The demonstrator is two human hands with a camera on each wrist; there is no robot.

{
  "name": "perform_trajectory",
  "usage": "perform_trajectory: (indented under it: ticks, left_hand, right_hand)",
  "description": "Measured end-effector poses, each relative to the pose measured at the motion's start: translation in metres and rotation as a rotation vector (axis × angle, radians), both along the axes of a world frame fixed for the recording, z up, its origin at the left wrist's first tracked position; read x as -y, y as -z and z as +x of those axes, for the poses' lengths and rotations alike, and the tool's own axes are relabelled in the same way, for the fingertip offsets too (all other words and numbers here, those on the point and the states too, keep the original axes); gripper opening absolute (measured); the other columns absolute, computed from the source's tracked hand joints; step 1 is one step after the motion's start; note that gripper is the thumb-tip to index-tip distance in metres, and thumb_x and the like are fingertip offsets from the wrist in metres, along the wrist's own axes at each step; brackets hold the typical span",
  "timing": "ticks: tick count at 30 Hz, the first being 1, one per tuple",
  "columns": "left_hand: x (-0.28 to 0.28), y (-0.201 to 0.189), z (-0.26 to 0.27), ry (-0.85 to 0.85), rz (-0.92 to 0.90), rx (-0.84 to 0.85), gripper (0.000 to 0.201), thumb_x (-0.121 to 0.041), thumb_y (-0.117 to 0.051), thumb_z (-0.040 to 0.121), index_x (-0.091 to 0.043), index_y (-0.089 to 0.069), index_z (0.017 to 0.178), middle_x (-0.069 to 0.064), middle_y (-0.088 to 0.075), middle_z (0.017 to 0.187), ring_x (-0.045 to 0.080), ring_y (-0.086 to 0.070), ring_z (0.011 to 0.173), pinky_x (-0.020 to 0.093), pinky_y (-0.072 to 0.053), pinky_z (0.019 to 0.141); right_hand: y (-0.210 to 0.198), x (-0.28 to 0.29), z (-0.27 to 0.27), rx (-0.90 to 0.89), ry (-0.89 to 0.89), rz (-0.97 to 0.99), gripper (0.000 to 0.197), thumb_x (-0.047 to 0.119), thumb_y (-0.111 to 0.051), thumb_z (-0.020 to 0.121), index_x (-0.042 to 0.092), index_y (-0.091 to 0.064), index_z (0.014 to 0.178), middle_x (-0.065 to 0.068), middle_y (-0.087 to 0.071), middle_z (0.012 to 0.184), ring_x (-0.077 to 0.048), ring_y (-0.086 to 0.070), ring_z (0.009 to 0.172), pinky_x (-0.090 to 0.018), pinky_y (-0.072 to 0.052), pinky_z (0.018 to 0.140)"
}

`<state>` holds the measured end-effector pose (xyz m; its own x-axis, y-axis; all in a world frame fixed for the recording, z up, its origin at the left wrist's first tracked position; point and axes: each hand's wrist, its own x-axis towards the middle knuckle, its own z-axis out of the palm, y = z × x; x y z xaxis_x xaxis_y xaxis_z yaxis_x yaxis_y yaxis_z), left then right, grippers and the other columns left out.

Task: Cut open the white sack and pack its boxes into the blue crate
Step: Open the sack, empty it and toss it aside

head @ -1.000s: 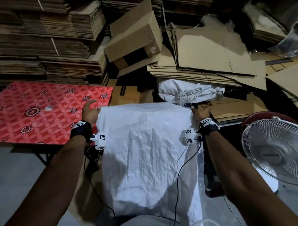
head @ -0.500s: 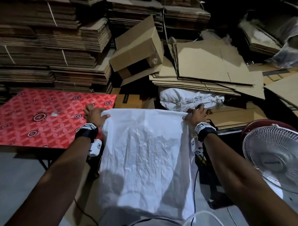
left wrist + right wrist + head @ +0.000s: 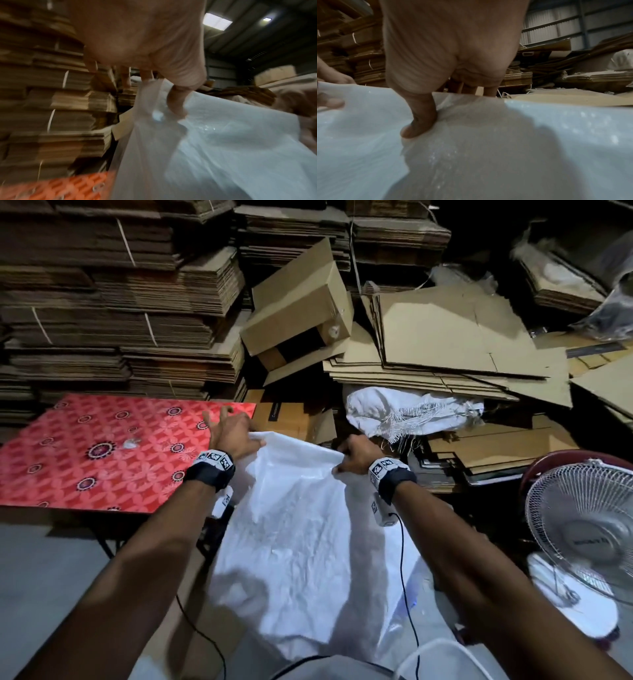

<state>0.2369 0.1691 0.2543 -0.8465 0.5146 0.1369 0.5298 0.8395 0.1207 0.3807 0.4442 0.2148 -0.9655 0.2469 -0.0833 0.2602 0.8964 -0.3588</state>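
White sack [image 3: 308, 542] — top edge pinched by both hands; red table [image 3: 102, 453] left, fan [image 3: 582, 525] right.

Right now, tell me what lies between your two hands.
Only the gathered top edge of the white sack, stretched from the left hand to the right hand; both pinch it. The head view shows this.

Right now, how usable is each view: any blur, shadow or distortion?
Head view: sharp centrally, dim, wide-angle bending at the edges, white sack brightest. Left wrist view: motion-blurred, worst on the cardboard stacks. Right wrist view: soft, the right hand shadowing the sack.
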Motion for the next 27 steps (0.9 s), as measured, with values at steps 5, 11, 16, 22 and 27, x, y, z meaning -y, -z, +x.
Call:
perform_trajectory:
  ticks: [5,11,16,22,27]
  left_hand:
    - [-0.017,-0.014,0.011,0.154,-0.385,-0.002,0.071,-0.081,-0.066,0.050,-0.035,-0.073,0.103,-0.002,-0.074,0.103,0.028,-0.056,0.124,0.072,-0.007,0.112]
    - [-0.027,-0.009,0.037,0.216,-0.214,0.018,0.034,-0.047,-0.076,0.081,-0.026,-0.074,0.107,0.009,-0.073,0.102,0.032,-0.068,0.095,0.040,-0.050,0.081]
    - [-0.033,-0.008,0.051,0.156,-0.195,-0.005,0.029,-0.040,-0.072,0.087,-0.024,-0.074,0.111,0.008,-0.071,0.097,0.032,-0.067,0.094,0.041,-0.050,0.085]
    - [-0.062,0.016,0.081,0.100,-0.148,0.082,0.035,-0.026,-0.067,0.089,-0.011,-0.064,0.120,0.014,-0.065,0.118,0.035,-0.060,0.114,0.044,-0.049,0.092]
    - [-0.062,0.043,0.088,-0.155,0.160,0.431,0.036,-0.025,-0.061,0.093,-0.009,-0.057,0.124,0.020,-0.056,0.132,0.042,-0.056,0.121,0.045,-0.049,0.096]
  right_hand:
    - [-0.014,0.018,-0.014,-0.085,-0.057,-0.016,0.030,0.044,-0.079,0.065,0.024,-0.067,0.085,0.001,-0.064,0.081,-0.022,-0.062,0.075,-0.030,-0.051,0.066]
    - [-0.016,0.016,-0.015,0.078,-0.016,0.049,0.082,0.078,-0.073,0.046,0.032,-0.066,0.112,0.001,-0.067,0.096,-0.024,-0.065,0.089,-0.036,-0.056,0.079]
    - [-0.016,0.020,0.001,0.037,0.162,0.205,0.060,0.054,-0.075,0.075,0.011,-0.059,0.113,-0.013,-0.063,0.110,-0.033,-0.066,0.098,-0.040,-0.051,0.078]
    - [-0.010,0.041,-0.009,-0.034,0.480,0.047,0.035,0.026,-0.058,0.093,0.010,-0.056,0.124,-0.018,-0.058,0.126,-0.039,-0.060,0.117,-0.046,-0.051,0.092]
    - [0.003,0.048,0.001,0.142,0.564,-0.314,0.051,0.028,-0.046,0.099,0.001,-0.045,0.142,-0.023,-0.046,0.147,-0.039,-0.046,0.135,-0.038,-0.039,0.107]
